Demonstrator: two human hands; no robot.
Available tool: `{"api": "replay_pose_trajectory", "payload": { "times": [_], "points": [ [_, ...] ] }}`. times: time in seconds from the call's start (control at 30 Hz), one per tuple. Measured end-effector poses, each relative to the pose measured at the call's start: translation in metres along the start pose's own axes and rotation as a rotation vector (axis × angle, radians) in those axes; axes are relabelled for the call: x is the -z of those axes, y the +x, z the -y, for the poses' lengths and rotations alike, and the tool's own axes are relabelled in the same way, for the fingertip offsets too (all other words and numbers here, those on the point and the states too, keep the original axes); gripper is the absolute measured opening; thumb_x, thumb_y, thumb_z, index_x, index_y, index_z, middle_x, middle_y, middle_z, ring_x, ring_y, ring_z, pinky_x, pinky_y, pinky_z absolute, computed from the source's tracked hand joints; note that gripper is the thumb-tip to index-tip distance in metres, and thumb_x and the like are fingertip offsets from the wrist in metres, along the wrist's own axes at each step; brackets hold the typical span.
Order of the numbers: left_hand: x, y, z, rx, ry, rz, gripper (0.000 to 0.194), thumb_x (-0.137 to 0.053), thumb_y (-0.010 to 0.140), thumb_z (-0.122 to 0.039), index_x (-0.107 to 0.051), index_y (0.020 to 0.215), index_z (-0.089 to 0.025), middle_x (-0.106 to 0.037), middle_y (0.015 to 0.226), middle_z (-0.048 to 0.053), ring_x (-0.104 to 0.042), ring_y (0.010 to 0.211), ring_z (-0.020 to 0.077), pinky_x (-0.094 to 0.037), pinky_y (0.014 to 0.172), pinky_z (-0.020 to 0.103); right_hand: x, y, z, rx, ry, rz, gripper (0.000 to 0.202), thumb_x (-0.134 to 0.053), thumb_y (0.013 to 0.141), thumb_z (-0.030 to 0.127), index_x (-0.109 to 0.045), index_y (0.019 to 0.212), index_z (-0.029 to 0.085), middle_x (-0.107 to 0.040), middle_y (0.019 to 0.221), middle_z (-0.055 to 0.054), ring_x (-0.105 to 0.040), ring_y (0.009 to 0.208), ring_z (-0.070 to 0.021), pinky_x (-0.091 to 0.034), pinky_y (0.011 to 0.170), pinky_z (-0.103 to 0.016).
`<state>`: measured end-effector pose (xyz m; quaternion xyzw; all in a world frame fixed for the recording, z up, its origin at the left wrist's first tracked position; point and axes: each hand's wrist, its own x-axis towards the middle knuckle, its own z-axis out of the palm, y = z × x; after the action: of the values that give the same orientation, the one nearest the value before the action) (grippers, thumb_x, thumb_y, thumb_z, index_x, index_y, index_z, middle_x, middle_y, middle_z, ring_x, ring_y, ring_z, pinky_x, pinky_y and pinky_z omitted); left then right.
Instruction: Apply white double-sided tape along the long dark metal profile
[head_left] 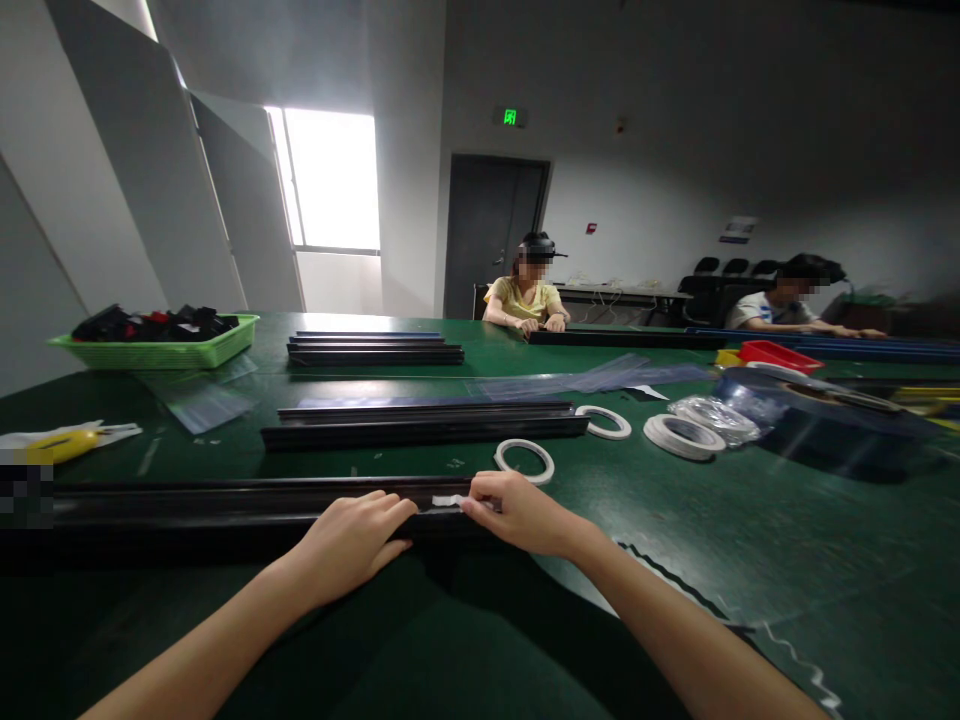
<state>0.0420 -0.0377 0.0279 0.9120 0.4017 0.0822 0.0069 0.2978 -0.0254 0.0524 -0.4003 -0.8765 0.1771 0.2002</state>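
Note:
A long black channel-shaped rail [187, 512] lies across the green table in front of me. My left hand [349, 540] grips its near side, fingers over the top and thumb low along the front. At the right end of the rail, my right hand [521, 510] is closed in a pinch on a short white strip of tape [448, 500]. The strip lies along the channel, between the two hands. Just beyond my right hand is a white tape roll [525, 462], flat on the table.
More black rails [427, 425] lie beyond mine. Tape rolls [684, 437] and a large dark blue roll [825, 420] are to the right. A green basket [217, 345] with black parts and a yellow-handled tool [64, 440] are left. Two people [525, 290] sit across the table.

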Motion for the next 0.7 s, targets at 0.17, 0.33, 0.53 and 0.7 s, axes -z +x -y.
{"api": "replay_pose_trajectory", "payload": {
  "times": [0.17, 0.33, 0.53, 0.7],
  "points": [
    [-0.0016, -0.0002, 0.0012, -0.003, 0.000, -0.003, 0.023, -0.047, 0.092, -0.034, -0.054, 0.111, -0.024, -0.067, 0.103, 0.006, -0.062, 0.095, 0.0229, -0.048, 0.077, 0.032, 0.0025, -0.0012, 0.0043, -0.022, 0.006, 0.011, 0.014, -0.047, 0.085, 0.018, -0.054, 0.073, 0.017, -0.056, 0.069, 0.001, -0.045, 0.062, -0.0106, -0.032, 0.058, -0.023],
    [-0.0022, -0.0001, 0.0015, -0.009, -0.004, -0.003, 0.024, -0.047, 0.092, -0.034, -0.054, 0.113, -0.024, -0.066, 0.105, 0.005, -0.062, 0.097, 0.0231, -0.048, 0.080, 0.034, 0.0021, -0.0030, 0.0024, -0.048, 0.018, -0.004, 0.011, -0.044, 0.083, 0.014, -0.055, 0.082, 0.018, -0.055, 0.069, 0.002, -0.046, 0.061, -0.0110, -0.032, 0.058, -0.023],
    [-0.0034, 0.0004, 0.0025, -0.012, 0.000, -0.002, 0.025, -0.047, 0.092, -0.034, -0.054, 0.114, -0.024, -0.066, 0.105, 0.006, -0.062, 0.099, 0.0229, -0.047, 0.080, 0.032, 0.0023, -0.0029, -0.0009, -0.019, 0.085, 0.006, 0.042, -0.036, 0.080, 0.005, -0.059, 0.112, 0.020, -0.068, 0.097, -0.004, -0.060, 0.087, -0.0154, -0.042, 0.081, -0.027],
    [-0.0037, 0.0002, 0.0024, -0.006, -0.006, 0.000, 0.025, -0.047, 0.092, -0.035, -0.053, 0.114, -0.024, -0.066, 0.105, 0.006, -0.062, 0.099, 0.0233, -0.047, 0.080, 0.033, 0.0007, -0.0008, -0.0040, 0.032, 0.082, 0.020, 0.038, -0.035, 0.076, 0.001, -0.066, 0.089, 0.018, -0.068, 0.092, -0.005, -0.060, 0.087, -0.0160, -0.043, 0.082, -0.028]
  ]
}}
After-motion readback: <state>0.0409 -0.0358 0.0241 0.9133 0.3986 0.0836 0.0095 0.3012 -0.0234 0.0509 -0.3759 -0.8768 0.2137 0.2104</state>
